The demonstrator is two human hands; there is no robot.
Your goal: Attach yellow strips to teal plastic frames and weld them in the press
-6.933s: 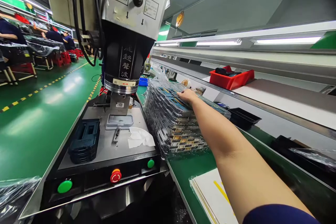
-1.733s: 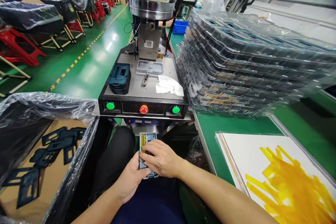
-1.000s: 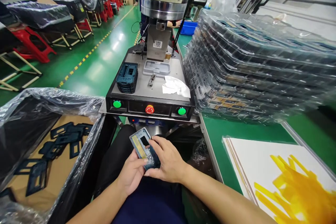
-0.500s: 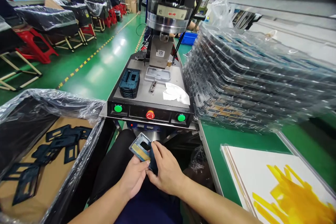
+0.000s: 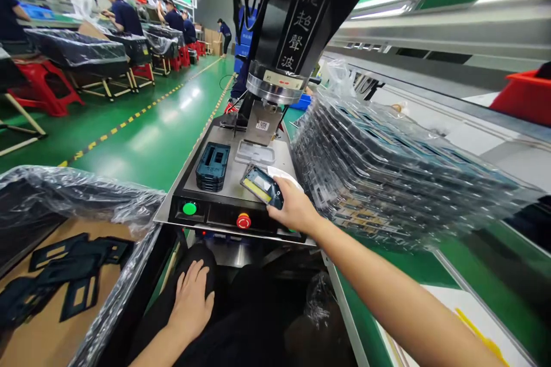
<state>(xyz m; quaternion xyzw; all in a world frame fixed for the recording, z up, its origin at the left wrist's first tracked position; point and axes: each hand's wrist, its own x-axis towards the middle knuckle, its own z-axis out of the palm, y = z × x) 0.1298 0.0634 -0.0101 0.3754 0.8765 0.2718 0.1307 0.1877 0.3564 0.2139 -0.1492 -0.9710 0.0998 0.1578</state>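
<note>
My right hand [image 5: 291, 204] grips a dark rectangular plastic panel [image 5: 262, 184] by its right end, tilted above the machine's metal worktable [image 5: 235, 180]. The panel has a window opening and a yellow strip along it. My left hand [image 5: 191, 298] rests on my left knee, fingers spread, holding nothing. Left of the panel, a short stack of dark plastic panels [image 5: 212, 165] stands on the worktable. Behind the panel lies a pale grey fixture [image 5: 255, 153], under the machine's metal press head [image 5: 260, 120]. White paper [image 5: 282, 174] is partly hidden by my right hand.
The worktable's front carries a green button [image 5: 189, 208] and a red stop button [image 5: 243, 221]. At left, a plastic-lined bin [image 5: 142, 229] holds several dark panels [image 5: 77, 266]. Tall stacked clear trays [image 5: 387, 166] stand at right. A red bin [image 5: 523, 97] sits farther right. People work in the background.
My right hand has carried the panel forward and up from my lap to over the worktable. My left hand has let go of it and moved to my knee. The view has tilted upward.
</note>
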